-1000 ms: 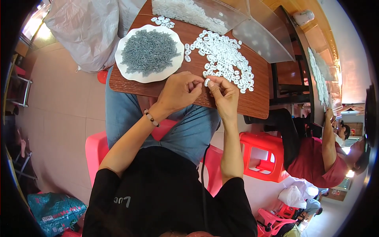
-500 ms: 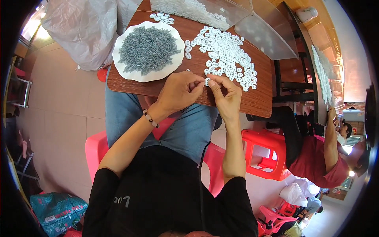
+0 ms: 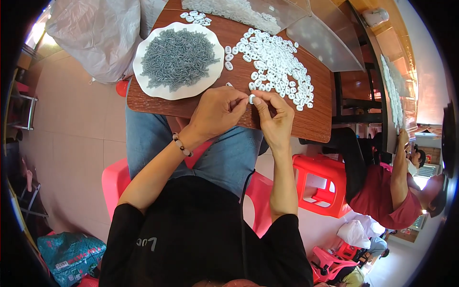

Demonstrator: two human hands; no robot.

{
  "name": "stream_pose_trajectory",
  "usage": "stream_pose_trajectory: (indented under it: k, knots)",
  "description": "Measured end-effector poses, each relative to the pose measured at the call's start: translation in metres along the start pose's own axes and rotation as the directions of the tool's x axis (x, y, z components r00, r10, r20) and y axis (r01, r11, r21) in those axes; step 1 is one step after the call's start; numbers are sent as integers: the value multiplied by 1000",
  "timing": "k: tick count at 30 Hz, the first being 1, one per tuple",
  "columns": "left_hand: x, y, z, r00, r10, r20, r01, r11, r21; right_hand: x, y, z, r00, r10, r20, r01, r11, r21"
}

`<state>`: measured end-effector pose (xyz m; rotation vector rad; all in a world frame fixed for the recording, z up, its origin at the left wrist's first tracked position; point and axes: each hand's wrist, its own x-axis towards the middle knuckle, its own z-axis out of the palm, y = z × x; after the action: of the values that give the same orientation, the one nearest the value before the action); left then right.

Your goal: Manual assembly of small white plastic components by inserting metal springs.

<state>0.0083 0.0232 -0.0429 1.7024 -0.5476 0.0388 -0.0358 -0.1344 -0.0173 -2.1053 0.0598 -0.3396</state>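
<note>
Over the near edge of the brown table, my right hand pinches a small white oval piece with holes between thumb and forefinger. My left hand is closed in a pinch right beside that piece; whatever its fingertips hold is too small to make out. Just beyond my left hand stands a white scalloped plate, heaped with small grey rod-like pieces. A spread of matching white oval pieces lies beyond my right hand, and a few sit beside the plate.
Along the table's far side is a clear bin of whitish pieces. White plastic bags stand left of the table. To the right are a red stool and a seated person at another table. A green bag lies lower left.
Both hands keep the same pinch around the white piece. The view has shifted very slightly; nothing else has visibly moved.
</note>
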Motion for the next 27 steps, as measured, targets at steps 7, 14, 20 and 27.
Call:
stream_pose_trajectory:
  k: [7, 14, 20, 27]
  knots:
    - [1, -1, 3, 999, -11, -44, 12, 1000, 11, 1, -5, 2, 1000, -14, -26, 13, 1000, -20]
    - [-2, -6, 6, 995, 43, -85, -40, 999, 35, -1, 0, 7, 998, -52, -48, 51, 999, -19]
    - [-3, -8, 10, 976, 154, -153, -133, 982, 135, -3, 9, 10, 994, -9, -107, 5, 1000, -30]
    - [-3, -3, 11, 979, 47, -200, -25, 994, 110, 1, 12, 6, 987, 60, -150, -48, 995, 83]
